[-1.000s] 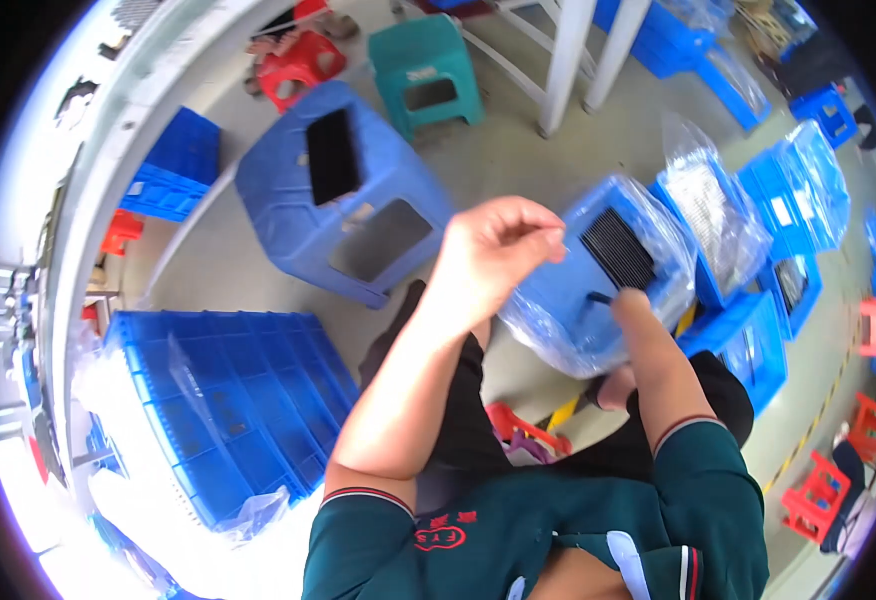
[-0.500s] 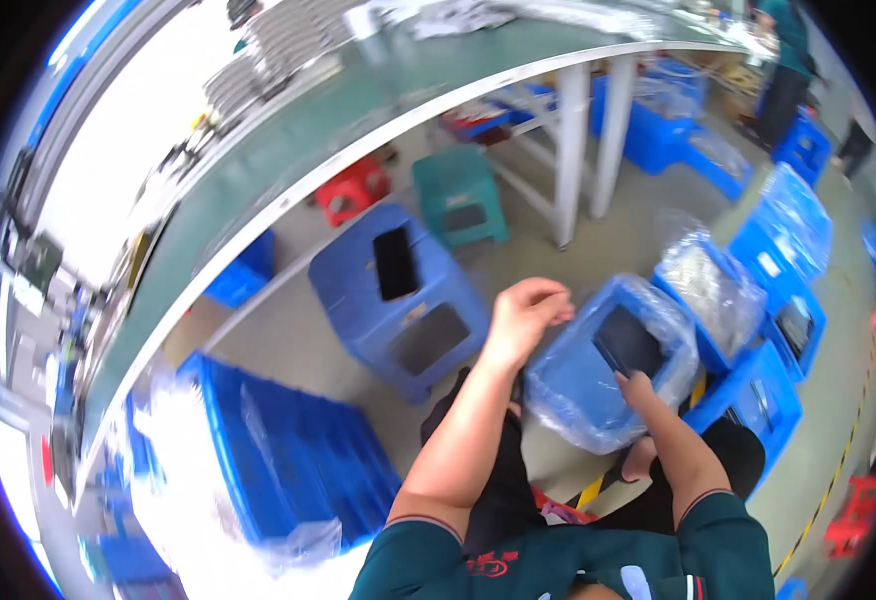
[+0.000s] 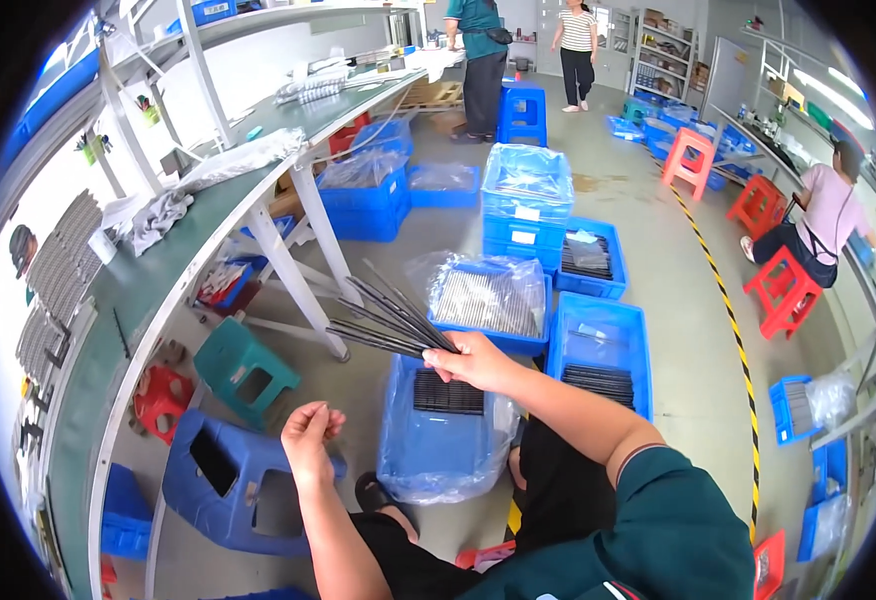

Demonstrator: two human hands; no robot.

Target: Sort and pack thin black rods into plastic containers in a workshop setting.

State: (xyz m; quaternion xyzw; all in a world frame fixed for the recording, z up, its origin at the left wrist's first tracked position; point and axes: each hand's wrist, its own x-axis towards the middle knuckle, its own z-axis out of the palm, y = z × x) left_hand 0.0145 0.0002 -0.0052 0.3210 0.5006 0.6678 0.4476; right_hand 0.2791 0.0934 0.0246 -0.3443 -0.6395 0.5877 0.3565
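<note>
My right hand (image 3: 473, 362) grips one end of a loose bundle of long, thin black strips (image 3: 395, 318), which fan out toward the left. Below it stands a blue bin (image 3: 413, 460) lined with clear plastic, where more black strips (image 3: 448, 393) lie in a tight row at the far end. My left hand (image 3: 310, 438) is raised left of the bin, its fingers curled together with nothing seen in them. Nearest to that hand is a blue stool (image 3: 276, 462) bearing a flat black phone-like slab (image 3: 214, 452).
A bin with bagged pale strips (image 3: 488, 303) stands behind, and a bin of black strips (image 3: 598, 345) at right. The green workbench (image 3: 193, 240) runs along the left. Green (image 3: 243, 370) and red stools (image 3: 163, 400) stand beneath its edge. Co-workers (image 3: 482, 65) are farther off.
The view has swung up and to the right. My right hand, earlier down at the black strips in the lined bin, now holds a bundle raised above it. My left hand stays curled.
</note>
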